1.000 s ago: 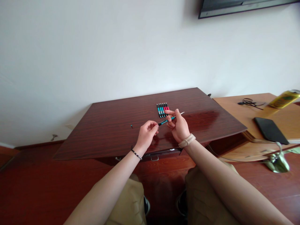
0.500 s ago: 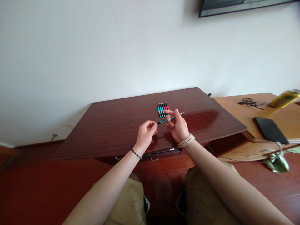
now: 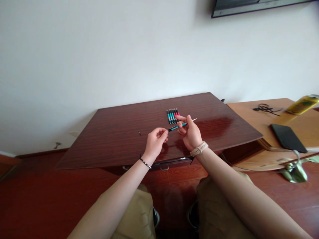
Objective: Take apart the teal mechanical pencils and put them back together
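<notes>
My right hand (image 3: 191,132) grips a thin teal and black pen (image 3: 177,126) above the dark red table (image 3: 119,142); a pale thin tip sticks out past the fingers to the right. My left hand (image 3: 156,141) has thumb and fingertips pinched together just left of the pen's black end; whether a small part sits between them I cannot tell. A row of several teal and pink pens (image 3: 172,116) lies side by side on the table right behind my hands. A tiny teal piece (image 3: 140,133) lies alone on the table to the left.
To the right stands a lighter wooden table (image 3: 251,114) with a black phone (image 3: 287,137), a tangled black cable (image 3: 265,108) and a yellow can (image 3: 302,104) on its side. A dark screen (image 3: 249,6) hangs on the white wall. My knees sit below the table edge.
Both hands stay nearly still; the pen in my right hand has shifted a little up and to the right, away from the left fingertips.
</notes>
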